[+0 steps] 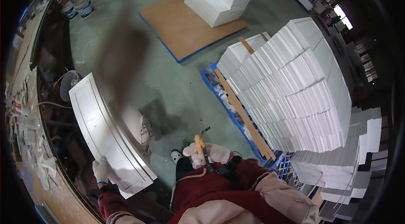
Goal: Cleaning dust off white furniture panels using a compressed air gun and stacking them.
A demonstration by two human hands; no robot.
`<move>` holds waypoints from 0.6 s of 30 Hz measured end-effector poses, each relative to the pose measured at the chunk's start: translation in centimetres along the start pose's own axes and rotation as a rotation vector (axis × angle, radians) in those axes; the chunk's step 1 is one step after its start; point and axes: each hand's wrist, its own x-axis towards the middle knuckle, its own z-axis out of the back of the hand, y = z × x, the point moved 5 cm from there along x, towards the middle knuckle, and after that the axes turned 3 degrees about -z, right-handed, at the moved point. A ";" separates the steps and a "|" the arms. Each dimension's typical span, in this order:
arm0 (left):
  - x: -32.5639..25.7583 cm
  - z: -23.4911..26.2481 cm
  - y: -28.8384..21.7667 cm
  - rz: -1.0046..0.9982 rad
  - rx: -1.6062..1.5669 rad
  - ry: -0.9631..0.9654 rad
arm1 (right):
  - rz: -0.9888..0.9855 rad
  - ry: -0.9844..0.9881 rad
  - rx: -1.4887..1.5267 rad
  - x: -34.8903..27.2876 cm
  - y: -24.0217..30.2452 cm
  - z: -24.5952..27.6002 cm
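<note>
Panel steadied on one side, hose tool held off on the other

The big stack of white panels (pixel 295 93) stands well to the right of the single white panel (pixel 105 131), in tight rows on a blue pallet (pixel 211 84); the pallet probably keeps the stack off the floor and lets it be shifted as one load. To the left of the single panel runs a long, cluttered worktop (pixel 49 194), presumably so that small gear lies within reach. Beyond the panel, up and to its right, a brown board (pixel 177 29) carries another white pile, apparently giving it a flat, clean base.

The single panel itself lies framed face up, just right of the worktop; what bears it underneath is mostly hidden. Buckets (pixel 84 8) stand well past its far end, seemingly kept out of the way.

The left hand (pixel 100 171), gloved, is closed over the panel's left edge near the lower end, likely to stop it sliding; its fingertips are out of sight. The gloved right hand (pixel 211 155), apart from the panel and to its right, grips a yellow-and-black tool (pixel 199 142). The bent nozzle points up and away from the body, and the pale hose (pixel 187 177) trails below, perhaps kept slack so the wrist can turn freely.
</note>
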 end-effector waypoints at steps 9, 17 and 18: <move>-0.7 2.6 -4.0 -0.133 -0.732 0.455 | -0.427 -0.055 -0.200 2.3 -4.4 -1.6; -5.7 0.0 -7.0 -0.087 -0.854 0.656 | -0.676 0.006 -0.531 2.7 -8.2 -3.3; -7.3 0.4 -7.9 -0.112 -0.833 0.623 | -0.655 0.030 -0.519 3.0 -8.2 -3.6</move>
